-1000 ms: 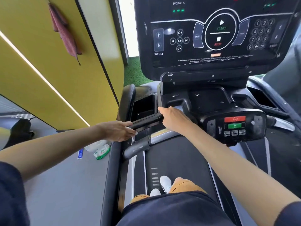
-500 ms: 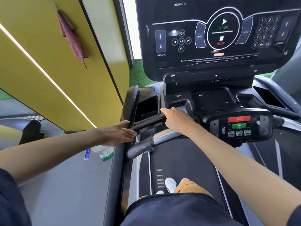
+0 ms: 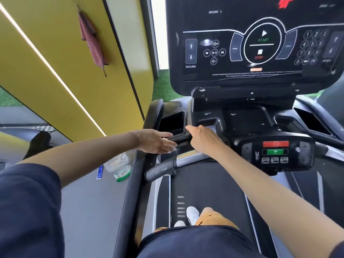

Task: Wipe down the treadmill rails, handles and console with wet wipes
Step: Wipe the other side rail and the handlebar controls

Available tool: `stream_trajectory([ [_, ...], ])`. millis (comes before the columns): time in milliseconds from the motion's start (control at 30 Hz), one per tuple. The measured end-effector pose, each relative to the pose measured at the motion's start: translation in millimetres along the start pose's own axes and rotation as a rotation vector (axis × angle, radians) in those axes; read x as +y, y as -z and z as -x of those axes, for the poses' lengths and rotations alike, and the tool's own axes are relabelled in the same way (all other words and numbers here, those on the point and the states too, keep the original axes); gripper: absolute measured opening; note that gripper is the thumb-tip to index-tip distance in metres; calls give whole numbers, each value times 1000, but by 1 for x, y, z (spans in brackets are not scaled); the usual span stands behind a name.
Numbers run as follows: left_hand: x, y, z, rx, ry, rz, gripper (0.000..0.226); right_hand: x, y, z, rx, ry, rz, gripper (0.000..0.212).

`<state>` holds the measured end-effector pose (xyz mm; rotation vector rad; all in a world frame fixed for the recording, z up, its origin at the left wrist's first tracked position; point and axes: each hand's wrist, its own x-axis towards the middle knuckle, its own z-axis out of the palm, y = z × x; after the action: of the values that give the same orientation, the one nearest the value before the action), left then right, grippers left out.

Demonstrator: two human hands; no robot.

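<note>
Grip: left hand (image 3: 156, 141) flat, fingers straight on the console tray rim (image 3: 179, 136); right hand (image 3: 202, 138) beside it, closure unclear.

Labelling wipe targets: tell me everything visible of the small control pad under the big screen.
The control pad is a rounded black housing, glossy plastic by its look, facing the person below the big screen. Its face carries a wide red button, a green button beneath it, three small pale keys in a row, and a dark rocker at each side. Nothing touches it; the right hand lies to its left.
</note>
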<state>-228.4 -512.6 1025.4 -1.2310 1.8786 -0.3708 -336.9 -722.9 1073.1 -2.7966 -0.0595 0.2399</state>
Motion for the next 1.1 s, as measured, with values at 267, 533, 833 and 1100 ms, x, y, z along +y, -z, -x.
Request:
stream_trajectory([
  [267, 22, -4, 4, -191, -29, -38, 45, 1, 2, 3, -18, -17, -49, 50],
  [533, -7, 5, -13, -8, 19, -66, 57, -2, 3, 5, 116, -107, -70, 42],
  [833, -45, 23, -54, 158, 329, 263, 55, 0, 0, 6, 219, -198, -67, 35],
  [1100, -50, 10, -57, 75, 527, 331, 53, 2, -1, 5, 331, -208, -35, 43],
])
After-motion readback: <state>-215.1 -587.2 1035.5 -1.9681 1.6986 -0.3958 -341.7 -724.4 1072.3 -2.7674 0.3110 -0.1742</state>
